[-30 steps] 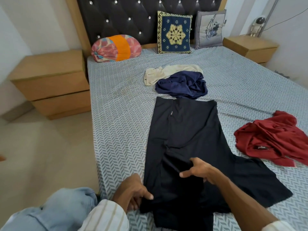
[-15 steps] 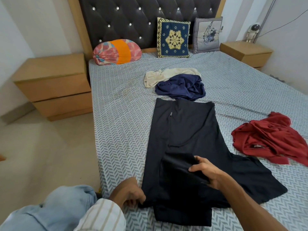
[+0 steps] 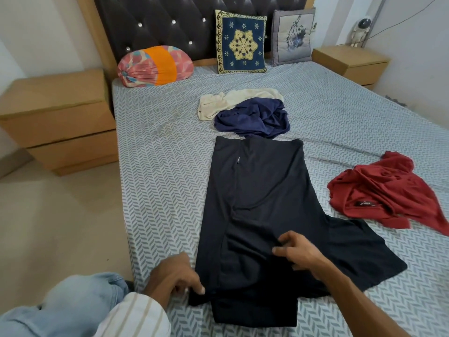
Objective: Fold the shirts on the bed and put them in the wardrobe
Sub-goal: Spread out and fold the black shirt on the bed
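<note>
A black shirt (image 3: 262,190) lies spread lengthwise on the grey patterned bed (image 3: 158,166), its left side folded inward and one sleeve sticking out to the right. My left hand (image 3: 173,276) pinches the shirt's near-left edge. My right hand (image 3: 298,251) lies on the folded-in sleeve near the shirt's middle, fingers curled into the cloth. A crumpled navy shirt (image 3: 252,119) and a cream shirt (image 3: 233,99) lie just beyond the black one. At the right, a red shirt (image 3: 388,190) lies bunched.
Three cushions lean on the dark tufted headboard (image 3: 170,23). Wooden bedside tables stand at the left (image 3: 58,117) and far right (image 3: 352,64). Bare floor runs along the bed's left side. My knee in blue jeans (image 3: 73,302) is at the bottom left.
My right hand has laid the folded sleeve down flat on the shirt and slid slightly toward me. My left hand keeps its hold on the near-left edge.
</note>
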